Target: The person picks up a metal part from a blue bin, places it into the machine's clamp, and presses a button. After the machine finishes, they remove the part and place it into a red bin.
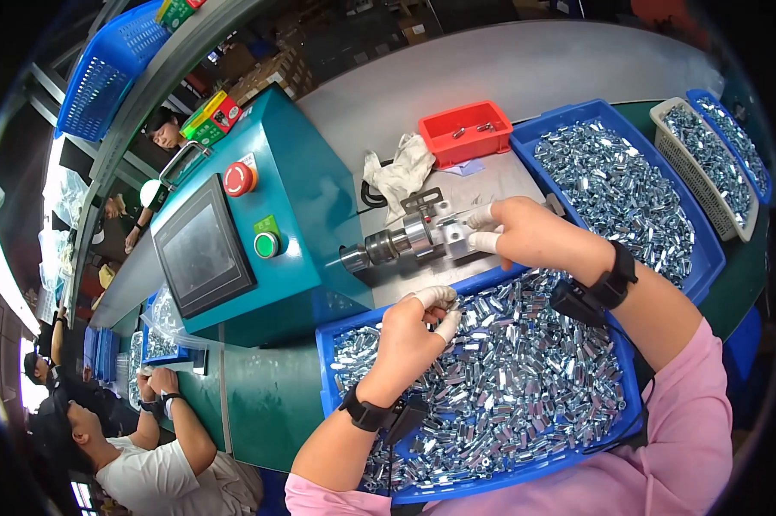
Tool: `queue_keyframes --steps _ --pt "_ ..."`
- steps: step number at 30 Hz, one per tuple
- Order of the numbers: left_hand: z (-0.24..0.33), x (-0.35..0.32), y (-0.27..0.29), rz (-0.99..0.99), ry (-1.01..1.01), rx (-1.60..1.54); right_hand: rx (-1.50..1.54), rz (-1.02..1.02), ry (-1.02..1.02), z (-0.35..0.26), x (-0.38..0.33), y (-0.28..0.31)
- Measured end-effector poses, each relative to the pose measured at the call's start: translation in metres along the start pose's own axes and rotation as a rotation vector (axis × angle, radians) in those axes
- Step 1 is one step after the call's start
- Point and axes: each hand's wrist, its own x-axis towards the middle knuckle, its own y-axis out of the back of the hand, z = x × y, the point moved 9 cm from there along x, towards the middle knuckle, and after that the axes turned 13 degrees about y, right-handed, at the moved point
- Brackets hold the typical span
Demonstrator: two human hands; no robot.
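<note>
My left hand (412, 334), white coverings on its fingertips, is closed in a pinch over the near blue tray (326, 365). What it pinches is mostly hidden by the fingers. That tray is heaped with small shiny metal sleeves (525, 370). My right hand (534, 234), its thumb and forefinger also wrapped in white, reaches to the metal fixture (446, 239) in front of the spindle (386, 247). Its fingers are closed against the fixture, and any part between them is hidden. The spindle sticks out from a teal machine (306, 198).
A red bin (467, 136) with a few parts stands behind the fixture, beside a crumpled white glove (401, 172). More metal parts fill a blue tray (704, 267) and a beige basket (702, 185) at right. The machine carries a screen (203, 245) and red stop button (240, 178). A co-worker (138, 456) sits at left.
</note>
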Motion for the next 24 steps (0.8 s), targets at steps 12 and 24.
queue_keyframes --steps 12,24 --pt "0.0 -0.006 0.0 0.035 -0.044 0.013 -0.654 0.324 0.003 -0.03 0.022 0.031" --pt "0.005 -0.006 -0.001 0.104 -0.185 0.116 -0.643 0.406 -0.333 0.046 -0.033 0.101"
